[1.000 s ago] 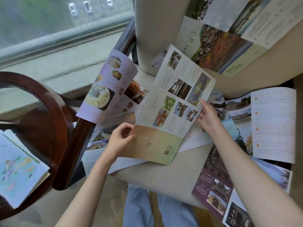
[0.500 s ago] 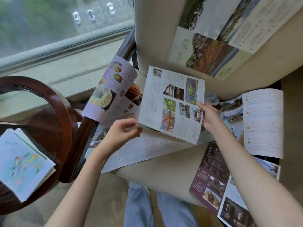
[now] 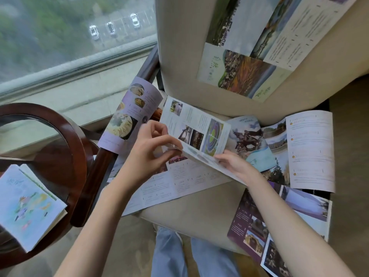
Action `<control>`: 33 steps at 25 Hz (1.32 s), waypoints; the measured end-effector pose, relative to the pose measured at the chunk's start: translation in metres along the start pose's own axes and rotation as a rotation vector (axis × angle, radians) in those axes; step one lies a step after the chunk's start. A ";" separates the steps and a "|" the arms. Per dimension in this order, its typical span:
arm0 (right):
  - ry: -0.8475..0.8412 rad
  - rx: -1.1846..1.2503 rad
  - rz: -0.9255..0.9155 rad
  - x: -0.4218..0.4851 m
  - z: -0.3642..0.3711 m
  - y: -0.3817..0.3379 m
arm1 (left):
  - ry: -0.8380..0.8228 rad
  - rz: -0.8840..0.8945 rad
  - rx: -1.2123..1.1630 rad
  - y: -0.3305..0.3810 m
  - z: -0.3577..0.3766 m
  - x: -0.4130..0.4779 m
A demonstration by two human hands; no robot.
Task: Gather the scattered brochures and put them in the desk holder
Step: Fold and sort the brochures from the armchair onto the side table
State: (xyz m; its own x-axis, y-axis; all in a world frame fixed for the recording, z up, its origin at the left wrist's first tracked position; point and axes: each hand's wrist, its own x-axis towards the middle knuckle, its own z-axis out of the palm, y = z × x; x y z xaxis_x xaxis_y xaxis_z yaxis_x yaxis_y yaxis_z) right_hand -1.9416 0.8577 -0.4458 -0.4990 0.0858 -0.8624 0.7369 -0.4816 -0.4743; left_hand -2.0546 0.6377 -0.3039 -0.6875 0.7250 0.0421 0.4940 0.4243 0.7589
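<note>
A white photo brochure [image 3: 196, 125] is half folded above the beige chair seat [image 3: 199, 208]. My left hand [image 3: 151, 150] pinches its near left fold and my right hand [image 3: 233, 164] grips its lower right edge. Under it lies a long white text brochure [image 3: 175, 186]. A lilac food brochure [image 3: 131, 118] drapes over the dark wooden armrest [image 3: 95, 176]. More brochures lie on the seat: a teal statue one [image 3: 247, 140], a white text one [image 3: 311, 150], and a purple one [image 3: 251, 228]. A large landscape brochure [image 3: 251, 62] leans on the chair back. No desk holder is in view.
A round dark wooden side table [image 3: 50, 136] stands at the left with a folded pale-blue map brochure [image 3: 28, 206] on it. A window with a grey sill [image 3: 69, 66] runs along the far left. My legs in blue jeans [image 3: 191, 256] are in front of the seat.
The photo brochure has been folded further, its lower panels turned up toward me. My left hand rose from the seat to pinch the fold. My right hand slid down to the lower edge.
</note>
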 end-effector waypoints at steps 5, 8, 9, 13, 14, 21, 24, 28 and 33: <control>0.121 -0.392 0.000 -0.022 0.003 0.001 | -0.161 -0.016 0.061 -0.007 -0.007 0.003; -0.030 -0.411 -0.348 -0.053 0.018 -0.022 | -0.155 -0.089 0.126 -0.019 0.007 -0.003; -0.156 -0.418 -0.402 -0.065 0.029 -0.028 | -0.136 -0.110 0.139 -0.022 0.013 -0.004; -0.186 -0.686 -0.596 -0.076 0.067 -0.025 | -0.067 -0.243 0.139 -0.035 0.029 -0.001; -0.133 -0.683 -0.654 -0.073 0.072 -0.024 | -0.055 -0.247 0.130 -0.036 0.031 0.000; -0.036 -0.681 -0.741 -0.053 0.085 -0.030 | 0.052 -0.326 -0.037 -0.043 0.041 -0.009; 0.008 -0.546 -0.709 -0.049 0.073 -0.031 | 0.073 -0.495 0.011 -0.058 0.046 -0.017; 0.011 -0.507 -0.683 -0.045 0.053 -0.030 | -0.030 -0.753 -0.387 -0.072 0.046 -0.034; -0.035 -0.472 -0.666 -0.038 0.052 -0.028 | 0.045 -0.684 -0.587 -0.070 0.049 -0.029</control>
State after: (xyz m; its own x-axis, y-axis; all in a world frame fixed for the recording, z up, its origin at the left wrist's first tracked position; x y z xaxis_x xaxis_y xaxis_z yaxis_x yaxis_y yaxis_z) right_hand -1.9671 0.8229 -0.3902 -0.9081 0.1933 -0.3714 0.3918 0.0795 -0.9166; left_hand -2.0433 0.6132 -0.3904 -0.7576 0.3887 -0.5243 -0.3732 0.4011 0.8366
